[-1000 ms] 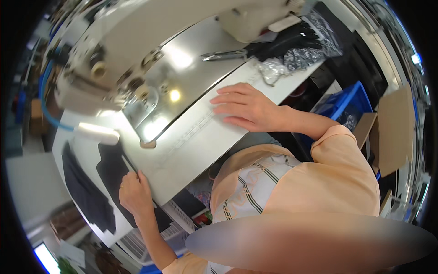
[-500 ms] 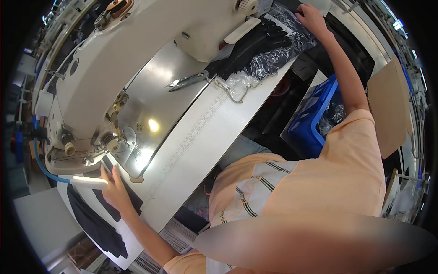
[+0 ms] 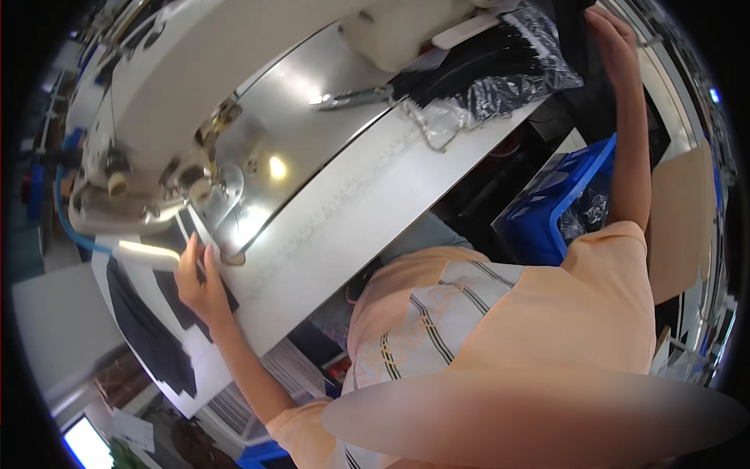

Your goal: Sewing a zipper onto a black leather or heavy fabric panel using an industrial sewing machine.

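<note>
At the left end of a pale sewing machine (image 3: 168, 74), my left hand (image 3: 200, 288) hovers or rests by the sewing head with its fingers stretched and apart. A narrow white strip (image 3: 201, 228) lies just beyond its fingertips, and a dark fabric piece (image 3: 178, 301) lies beside it. Up at the far right, my right hand (image 3: 617, 48) pinches the edge of a black cloth (image 3: 573, 31); the rest of that cloth is partly cut off by the view. Close by lies a clear plastic bag (image 3: 512, 92) with black pieces.
Scissors (image 3: 355, 99) lie on the metal machine bed. A blue crate (image 3: 541, 215) holding plastic-wrapped things stands below the table's edge, with a cardboard flap (image 3: 681, 227) to its right. Another dark fabric piece (image 3: 148, 332) lies at the left, near a lit lamp (image 3: 148, 251).
My right hand has moved farther up and right and now has black cloth at its fingertips. My left hand stays by the sewing head. The whole view has shifted somewhat.
</note>
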`<state>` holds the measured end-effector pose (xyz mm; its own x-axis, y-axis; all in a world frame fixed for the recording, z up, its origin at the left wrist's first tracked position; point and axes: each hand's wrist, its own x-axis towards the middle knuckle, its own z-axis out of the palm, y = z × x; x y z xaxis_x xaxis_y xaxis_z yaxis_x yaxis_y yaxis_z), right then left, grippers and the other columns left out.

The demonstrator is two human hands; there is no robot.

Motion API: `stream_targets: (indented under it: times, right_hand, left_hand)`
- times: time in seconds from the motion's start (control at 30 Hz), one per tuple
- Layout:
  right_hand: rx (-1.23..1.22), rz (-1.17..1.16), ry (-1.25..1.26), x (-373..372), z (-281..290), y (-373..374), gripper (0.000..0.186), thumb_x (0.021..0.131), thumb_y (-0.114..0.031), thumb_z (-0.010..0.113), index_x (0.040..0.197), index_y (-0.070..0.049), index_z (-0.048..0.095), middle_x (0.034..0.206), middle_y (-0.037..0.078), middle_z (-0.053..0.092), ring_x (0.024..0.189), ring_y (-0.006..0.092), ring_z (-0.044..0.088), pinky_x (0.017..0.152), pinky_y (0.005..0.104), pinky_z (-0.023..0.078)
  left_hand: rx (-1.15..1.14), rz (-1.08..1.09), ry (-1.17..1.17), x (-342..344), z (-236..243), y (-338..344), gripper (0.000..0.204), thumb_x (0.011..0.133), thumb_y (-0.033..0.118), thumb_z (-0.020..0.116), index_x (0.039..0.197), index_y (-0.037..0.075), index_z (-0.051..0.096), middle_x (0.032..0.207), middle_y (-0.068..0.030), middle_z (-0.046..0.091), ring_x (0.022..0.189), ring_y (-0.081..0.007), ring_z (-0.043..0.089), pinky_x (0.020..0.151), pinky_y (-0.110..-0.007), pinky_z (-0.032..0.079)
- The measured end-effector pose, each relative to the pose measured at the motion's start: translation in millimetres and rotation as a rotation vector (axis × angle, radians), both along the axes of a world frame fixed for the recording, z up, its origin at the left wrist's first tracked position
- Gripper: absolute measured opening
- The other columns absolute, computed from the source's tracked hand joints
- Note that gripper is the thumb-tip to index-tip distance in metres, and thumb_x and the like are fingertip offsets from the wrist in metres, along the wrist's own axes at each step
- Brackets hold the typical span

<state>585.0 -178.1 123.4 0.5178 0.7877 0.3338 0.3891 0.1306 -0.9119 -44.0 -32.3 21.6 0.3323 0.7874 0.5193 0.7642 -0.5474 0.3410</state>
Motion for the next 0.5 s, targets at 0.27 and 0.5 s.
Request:
stream_targets:
  times: [0.27,0.5]
  right_hand:
    - [0.241,0.674,-0.922,-329.4,-108.0,60.7,0.029,0.067,-0.007,0.073,0.095,-0.006,0.067,0.102,0.004,0.063,0.087,0.0227,0.059,0.074,0.0324,0.052]
    - [0.060,0.862,-0.873,-335.1,-108.1,38.2,0.059,0.069,-0.019,0.077,0.123,-0.003,0.058,0.132,0.012,0.054,0.120,0.0302,0.053,0.097,0.0390,0.047]
  left_hand:
    - [-0.039,-0.332,0.308,45.5,13.7,-59.8,0.081,0.072,0.032,0.082,0.139,0.008,0.045,0.142,-0.0124,0.047,0.124,-0.0321,0.049,0.105,-0.051,0.033]
    - [-0.121,-0.280,0.129,8.3,-4.9,-103.3,0.046,0.072,0.010,0.080,0.115,0.000,0.065,0.121,-0.0109,0.063,0.102,-0.0286,0.062,0.086,-0.036,0.052]
